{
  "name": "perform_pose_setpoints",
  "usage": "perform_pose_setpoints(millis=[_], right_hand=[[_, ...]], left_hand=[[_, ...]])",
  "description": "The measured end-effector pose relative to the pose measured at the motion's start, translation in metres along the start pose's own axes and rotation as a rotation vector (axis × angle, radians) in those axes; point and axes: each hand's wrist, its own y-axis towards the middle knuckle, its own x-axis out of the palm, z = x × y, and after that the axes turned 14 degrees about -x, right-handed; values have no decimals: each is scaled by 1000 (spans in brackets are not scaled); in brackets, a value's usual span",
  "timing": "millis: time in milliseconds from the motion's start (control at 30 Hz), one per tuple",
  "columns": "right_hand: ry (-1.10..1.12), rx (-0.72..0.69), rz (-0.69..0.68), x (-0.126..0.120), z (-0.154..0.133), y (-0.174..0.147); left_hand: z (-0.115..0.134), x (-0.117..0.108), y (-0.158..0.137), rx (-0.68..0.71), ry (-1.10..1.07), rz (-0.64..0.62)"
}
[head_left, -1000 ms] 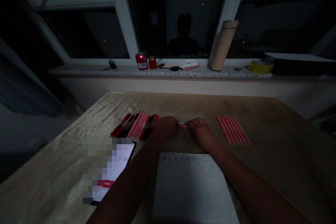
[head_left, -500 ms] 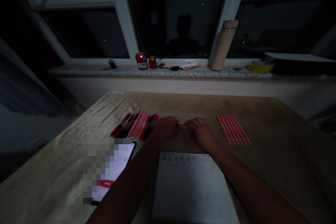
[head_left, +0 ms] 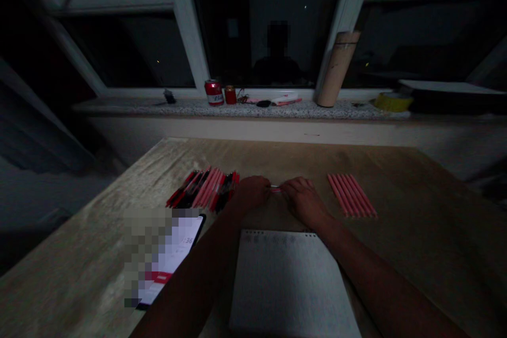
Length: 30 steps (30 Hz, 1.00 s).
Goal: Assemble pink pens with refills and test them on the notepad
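Note:
Between my two hands stretches a thin pink and white pen (head_left: 275,188), only its short middle part showing. My left hand (head_left: 254,191) is closed on its left end, fingers curled in. My right hand (head_left: 303,198) pinches the other end, with the fingertips bent down over it. Close to my left hand lies a row of red, black and pink pens (head_left: 206,188), side by side. To the right of my right hand is a neat row of several pink pens (head_left: 351,195). A spiral notepad (head_left: 291,280) lies below both hands, its page facing up.
A phone (head_left: 174,259) with a lit screen rests beside my left forearm. On the windowsill stand a red can (head_left: 214,93), a small red jar (head_left: 230,95), a tall tan cylinder (head_left: 338,69) and a yellow tape roll (head_left: 393,101). The table (head_left: 415,253) is dimly lit.
Both hands stay in nearly the same place with the pen between them. The rows of pens, the notepad and the phone have not moved.

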Motion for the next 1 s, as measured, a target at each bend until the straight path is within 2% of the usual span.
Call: perform_pose_setpoints(millis=[400, 733, 1000], right_hand=[[-26, 21, 10, -3, 3, -3], [-45, 62, -14, -8, 2, -2], [-52, 104, -36, -8, 3, -3]], left_hand=[[3, -3, -1, 5, 79, -31], [3, -15, -3, 18, 156, -40], [6, -10, -4, 15, 194, -32]])
